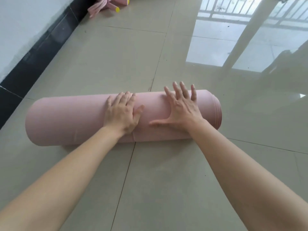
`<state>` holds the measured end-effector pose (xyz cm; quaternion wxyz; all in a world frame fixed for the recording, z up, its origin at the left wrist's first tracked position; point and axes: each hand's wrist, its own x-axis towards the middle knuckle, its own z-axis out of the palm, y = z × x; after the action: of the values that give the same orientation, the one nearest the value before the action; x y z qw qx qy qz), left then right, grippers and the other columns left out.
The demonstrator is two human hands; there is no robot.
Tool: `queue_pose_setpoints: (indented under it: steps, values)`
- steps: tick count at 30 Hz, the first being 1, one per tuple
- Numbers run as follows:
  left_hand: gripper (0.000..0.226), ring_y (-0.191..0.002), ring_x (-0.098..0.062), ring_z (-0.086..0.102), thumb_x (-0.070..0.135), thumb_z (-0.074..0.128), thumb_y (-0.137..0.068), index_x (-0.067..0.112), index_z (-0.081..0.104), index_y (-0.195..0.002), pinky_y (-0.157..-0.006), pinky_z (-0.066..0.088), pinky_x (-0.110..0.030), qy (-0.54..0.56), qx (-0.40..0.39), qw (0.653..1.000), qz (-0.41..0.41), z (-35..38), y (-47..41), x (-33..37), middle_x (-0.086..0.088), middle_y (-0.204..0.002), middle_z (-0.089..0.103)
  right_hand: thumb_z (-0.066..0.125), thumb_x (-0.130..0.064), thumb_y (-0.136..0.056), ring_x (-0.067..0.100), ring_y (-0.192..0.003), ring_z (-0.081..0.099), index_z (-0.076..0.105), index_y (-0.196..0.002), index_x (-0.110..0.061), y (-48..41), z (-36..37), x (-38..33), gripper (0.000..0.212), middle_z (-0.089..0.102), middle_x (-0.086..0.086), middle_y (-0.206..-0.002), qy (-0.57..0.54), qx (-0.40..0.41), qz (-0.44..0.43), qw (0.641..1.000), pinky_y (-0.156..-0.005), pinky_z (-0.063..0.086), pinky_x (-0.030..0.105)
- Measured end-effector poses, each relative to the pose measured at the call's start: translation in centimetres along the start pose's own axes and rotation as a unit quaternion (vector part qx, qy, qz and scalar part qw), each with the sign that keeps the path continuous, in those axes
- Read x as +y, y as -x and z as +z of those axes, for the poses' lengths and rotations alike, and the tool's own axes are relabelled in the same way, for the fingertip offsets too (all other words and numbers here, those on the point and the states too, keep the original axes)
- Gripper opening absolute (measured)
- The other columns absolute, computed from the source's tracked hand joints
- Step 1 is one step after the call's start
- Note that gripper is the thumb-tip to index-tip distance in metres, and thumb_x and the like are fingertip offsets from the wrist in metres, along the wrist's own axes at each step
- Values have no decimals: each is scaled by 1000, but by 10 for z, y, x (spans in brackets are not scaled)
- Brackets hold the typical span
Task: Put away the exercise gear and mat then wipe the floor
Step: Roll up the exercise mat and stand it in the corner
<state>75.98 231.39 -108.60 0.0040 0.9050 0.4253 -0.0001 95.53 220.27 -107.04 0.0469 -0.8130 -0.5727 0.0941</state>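
Observation:
A pink exercise mat (66, 120) lies rolled into a thick cylinder across the tiled floor (166, 180), its layered end showing at the right. My left hand (122, 114) rests palm-down on top of the roll near its middle, fingers together and curved over the far side. My right hand (180, 107) presses flat on the roll nearer its right end, fingers spread wide and thumb pointing left. Neither hand grips the mat. At the far top of the view lies pink exercise gear (108, 4) with yellow ends and a pink strap.
A white wall (21, 27) with a black skirting strip (38, 59) runs along the left. The glossy beige tiles reflect a window and railing (241, 30) at the upper right.

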Motion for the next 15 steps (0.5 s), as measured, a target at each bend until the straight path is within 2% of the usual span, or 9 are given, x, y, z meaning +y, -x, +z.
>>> queue_pose_setpoints:
  steps: [2,4,5,7,8,9,10,12,15]
  values:
    - [76,-142,-24,35,63,10,-90,21,43,-145,-116,21,-47,2,-10,1000,-6,0,-22,-4,-7,-152,43,36,-97,-67,26,-153,-3,17,-157,-25,10,10,4,117,6,10,-166,-65,96,87,989,-122,-10,50]
    - [75,-142,-23,35,62,11,-90,23,43,-145,-115,22,-46,10,-14,1000,-15,-3,-35,-3,-6,-152,43,45,-84,-78,28,-153,3,18,-155,-21,23,13,16,103,9,11,-165,-168,194,239,937,-123,-1,46]
    - [75,-142,-23,35,62,11,-91,22,43,-145,-115,21,-46,11,-11,1000,-17,-3,-35,-3,-6,-152,42,50,-83,-77,28,-152,6,16,-156,-18,31,12,26,108,10,12,-164,-229,201,322,897,-123,3,46]
    - [76,-141,-25,35,61,9,-91,19,42,-145,-116,21,-48,-4,-2,1000,-14,1,-27,-2,-8,-152,42,61,-85,-66,27,-148,23,18,-156,-15,44,16,51,121,25,9,-160,-390,131,431,803,-121,19,46]
    - [78,-141,-26,34,61,7,-91,17,41,-146,-117,20,-50,-8,-2,1000,-11,4,-23,0,-9,-152,42,65,-86,-60,26,-140,38,29,-152,-17,51,16,61,120,40,5,-151,-458,80,441,768,-116,32,44]
    - [80,-142,-28,32,61,6,-91,14,40,-147,-117,18,-51,-4,-3,1000,-11,7,-18,2,-11,-152,40,69,-85,-57,23,-127,51,42,-143,-18,57,17,69,112,53,0,-138,-494,39,432,754,-107,43,40]
    - [83,-142,-29,31,63,6,-91,11,38,-147,-118,16,-52,3,-4,1000,-11,8,-15,4,-12,-153,39,71,-83,-57,21,-115,57,54,-131,-20,60,19,75,99,61,-3,-125,-506,21,416,756,-99,49,38]
    - [93,-143,-29,30,72,8,-88,7,36,-147,-118,15,-53,6,7,1000,15,4,-9,4,-14,-153,36,75,-77,-59,19,-103,64,65,-106,-27,57,18,83,70,69,-6,-107,-489,44,379,784,-92,54,37]
    - [120,-143,-33,29,96,24,-67,9,28,-151,-117,18,-55,-32,23,989,142,-8,2,-3,-18,-154,31,78,-72,-63,15,-96,68,67,-87,-35,40,-14,76,45,71,-14,-92,-473,118,310,816,-92,56,40]
